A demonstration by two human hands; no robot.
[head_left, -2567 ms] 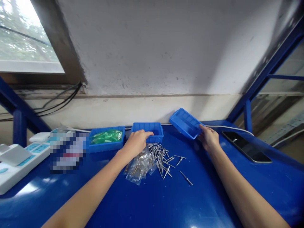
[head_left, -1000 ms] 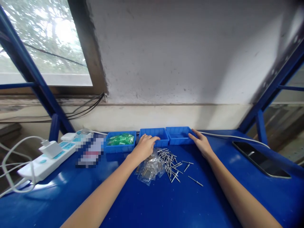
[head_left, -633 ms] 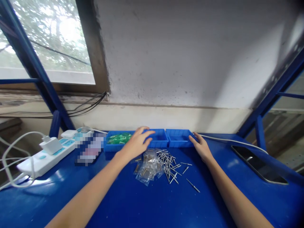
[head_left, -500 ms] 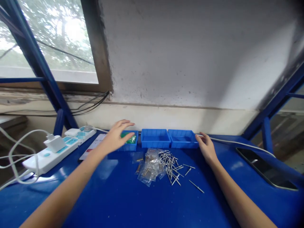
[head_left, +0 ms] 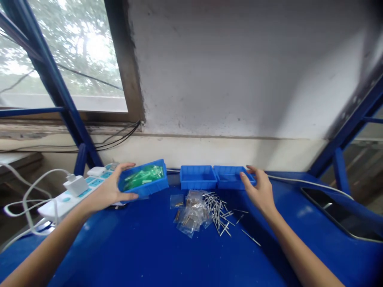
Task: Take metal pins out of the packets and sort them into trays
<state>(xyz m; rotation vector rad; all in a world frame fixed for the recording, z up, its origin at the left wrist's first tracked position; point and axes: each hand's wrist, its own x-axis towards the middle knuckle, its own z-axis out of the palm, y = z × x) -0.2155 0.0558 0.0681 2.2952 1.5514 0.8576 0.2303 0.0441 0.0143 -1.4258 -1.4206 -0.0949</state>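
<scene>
My left hand (head_left: 112,189) grips the left end of a blue plastic bin (head_left: 152,188), thumb in front and fingers behind. Green packets (head_left: 143,177) lie in this bin, which is tilted and looks raised off the table. At the right end of another blue bin (head_left: 229,183), my right hand (head_left: 259,189) has its thumb and fingers around the end wall. A third blue bin (head_left: 198,184) stands between them, close beside the right one. In front lie small clear bags (head_left: 191,213) with brass-coloured pieces and a pile of silver pop rivets (head_left: 220,211).
A white power strip (head_left: 64,201) with plugs and looped cables lies at the left. On the right rests a dark phone (head_left: 335,213). A white cable (head_left: 305,181) runs behind the bins along the wall. Blue frame posts (head_left: 341,171) rise at both sides.
My left hand has taken hold of the bin with green packets and moved it left, tilting it. My right hand's thumb has come over the right bin's end. The view has shifted slightly.
</scene>
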